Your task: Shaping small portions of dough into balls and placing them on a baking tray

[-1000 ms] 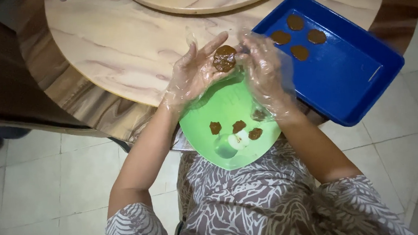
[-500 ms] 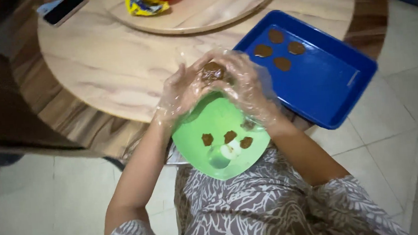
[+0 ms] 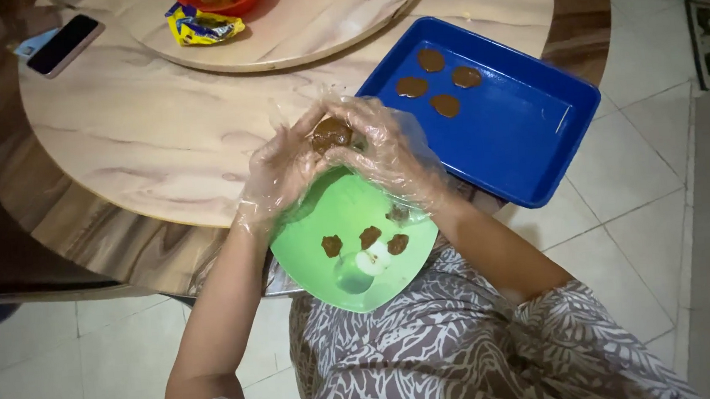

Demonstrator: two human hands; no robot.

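Lap holds a green plastic bowl (image 3: 350, 250) w/ three small brown dough bits (image 3: 364, 240) inside. Just above its far rim, both hands in clear plastic gloves: left hand (image 3: 282, 171) & right hand (image 3: 389, 151) cupped together, fingers curled round a brown dough lump (image 3: 331, 132) pressed btwn them. Beyond, on round marble-look tabletop (image 3: 159, 130), blue rectangular tray (image 3: 525, 129) w/ four flat brown dough discs (image 3: 438, 83); black phone (image 3: 65, 45) far left
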